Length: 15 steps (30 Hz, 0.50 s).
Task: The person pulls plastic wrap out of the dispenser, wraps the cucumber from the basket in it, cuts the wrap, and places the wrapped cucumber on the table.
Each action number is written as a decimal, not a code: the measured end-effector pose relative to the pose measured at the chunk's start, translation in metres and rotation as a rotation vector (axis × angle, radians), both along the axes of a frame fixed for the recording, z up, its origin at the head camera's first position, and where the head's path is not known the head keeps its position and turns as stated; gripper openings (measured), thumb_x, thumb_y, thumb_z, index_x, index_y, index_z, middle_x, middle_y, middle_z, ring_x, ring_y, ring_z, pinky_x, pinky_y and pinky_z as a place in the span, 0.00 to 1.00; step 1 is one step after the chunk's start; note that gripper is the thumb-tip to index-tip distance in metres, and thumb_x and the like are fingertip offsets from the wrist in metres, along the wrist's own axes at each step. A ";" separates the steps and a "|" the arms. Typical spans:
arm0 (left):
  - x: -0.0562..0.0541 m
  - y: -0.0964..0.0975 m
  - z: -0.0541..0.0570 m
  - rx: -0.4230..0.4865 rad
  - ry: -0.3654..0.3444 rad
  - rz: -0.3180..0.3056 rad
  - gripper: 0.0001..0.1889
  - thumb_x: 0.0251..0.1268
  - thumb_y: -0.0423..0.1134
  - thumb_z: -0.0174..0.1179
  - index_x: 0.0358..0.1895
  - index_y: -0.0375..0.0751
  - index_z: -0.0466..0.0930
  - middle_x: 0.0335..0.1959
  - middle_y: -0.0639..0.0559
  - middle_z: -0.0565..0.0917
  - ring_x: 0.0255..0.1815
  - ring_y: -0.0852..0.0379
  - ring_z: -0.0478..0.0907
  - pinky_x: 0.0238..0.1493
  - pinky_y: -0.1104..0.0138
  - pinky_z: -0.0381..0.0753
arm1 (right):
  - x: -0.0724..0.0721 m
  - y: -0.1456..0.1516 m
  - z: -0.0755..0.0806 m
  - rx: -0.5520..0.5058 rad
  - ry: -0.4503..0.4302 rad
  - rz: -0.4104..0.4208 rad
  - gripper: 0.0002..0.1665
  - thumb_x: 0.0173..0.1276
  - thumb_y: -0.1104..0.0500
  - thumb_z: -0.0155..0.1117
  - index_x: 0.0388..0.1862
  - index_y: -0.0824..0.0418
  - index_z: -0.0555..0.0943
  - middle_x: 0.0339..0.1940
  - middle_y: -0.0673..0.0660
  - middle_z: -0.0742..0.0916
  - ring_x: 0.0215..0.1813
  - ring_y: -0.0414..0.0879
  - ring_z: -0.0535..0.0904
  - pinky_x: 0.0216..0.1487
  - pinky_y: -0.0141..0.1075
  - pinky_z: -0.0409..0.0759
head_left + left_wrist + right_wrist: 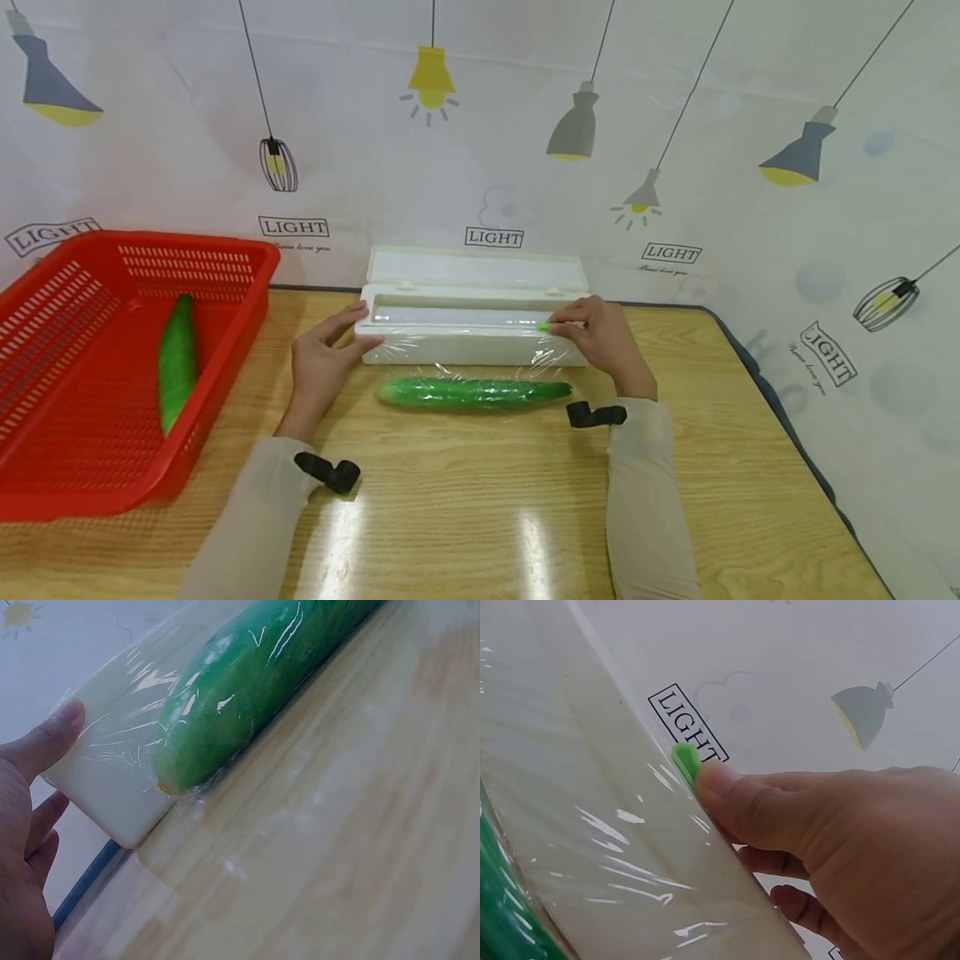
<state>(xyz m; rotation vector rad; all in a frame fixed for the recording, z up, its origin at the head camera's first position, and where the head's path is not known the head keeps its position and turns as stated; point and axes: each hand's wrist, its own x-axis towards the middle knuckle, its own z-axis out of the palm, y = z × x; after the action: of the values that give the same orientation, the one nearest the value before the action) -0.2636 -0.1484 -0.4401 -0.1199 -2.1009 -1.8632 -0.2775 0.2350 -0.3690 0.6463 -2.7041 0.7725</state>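
Observation:
A white cling film dispenser (480,350) stands at the back of the table, its lid (476,268) raised. Clear film (127,724) runs from it down over a cucumber (474,392) lying in front. My left hand (324,358) grips the dispenser's left end, thumb on the front and fingers round the end. Between thumb and fingers, my right hand (603,342) pinches a small green slide cutter (685,760) on the dispenser's front top edge, near the right end. The film roll (457,316) shows inside the dispenser.
On the left stands a red plastic basket (217,400) with another cucumber (177,362) inside. A wall covering (480,167) printed with lamps rises right behind the dispenser. The wooden table (435,517) has a dark edge along its back and right.

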 end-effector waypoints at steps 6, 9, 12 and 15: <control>0.001 0.001 0.001 0.001 0.000 -0.004 0.26 0.46 0.45 0.75 0.53 0.49 0.83 0.57 0.60 0.79 0.59 0.63 0.73 0.57 0.66 0.72 | 0.000 0.002 -0.001 -0.008 -0.017 -0.021 0.09 0.61 0.59 0.70 0.39 0.61 0.89 0.39 0.57 0.88 0.38 0.51 0.76 0.37 0.44 0.71; 0.000 0.001 0.001 0.001 0.006 -0.004 0.26 0.46 0.45 0.75 0.53 0.49 0.84 0.57 0.60 0.79 0.59 0.63 0.74 0.57 0.67 0.72 | 0.000 0.003 -0.002 -0.012 -0.014 -0.019 0.09 0.61 0.59 0.70 0.39 0.61 0.88 0.40 0.57 0.88 0.39 0.51 0.76 0.38 0.44 0.72; 0.000 0.001 0.001 -0.005 0.011 -0.001 0.26 0.46 0.44 0.75 0.53 0.48 0.84 0.57 0.59 0.80 0.59 0.62 0.74 0.57 0.66 0.72 | -0.001 0.004 -0.003 -0.014 0.003 -0.009 0.09 0.61 0.59 0.70 0.38 0.61 0.88 0.39 0.57 0.88 0.39 0.51 0.76 0.38 0.44 0.72; 0.000 0.001 0.001 -0.001 0.014 0.000 0.26 0.45 0.44 0.76 0.53 0.48 0.84 0.57 0.58 0.80 0.59 0.62 0.74 0.57 0.65 0.72 | -0.002 0.005 -0.004 -0.016 0.013 -0.006 0.08 0.61 0.59 0.70 0.38 0.61 0.89 0.39 0.57 0.87 0.39 0.50 0.76 0.37 0.43 0.72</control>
<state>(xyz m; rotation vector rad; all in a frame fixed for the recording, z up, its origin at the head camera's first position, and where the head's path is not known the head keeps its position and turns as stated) -0.2633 -0.1476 -0.4395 -0.1335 -2.0925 -1.8562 -0.2795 0.2396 -0.3731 0.6371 -2.6842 0.7842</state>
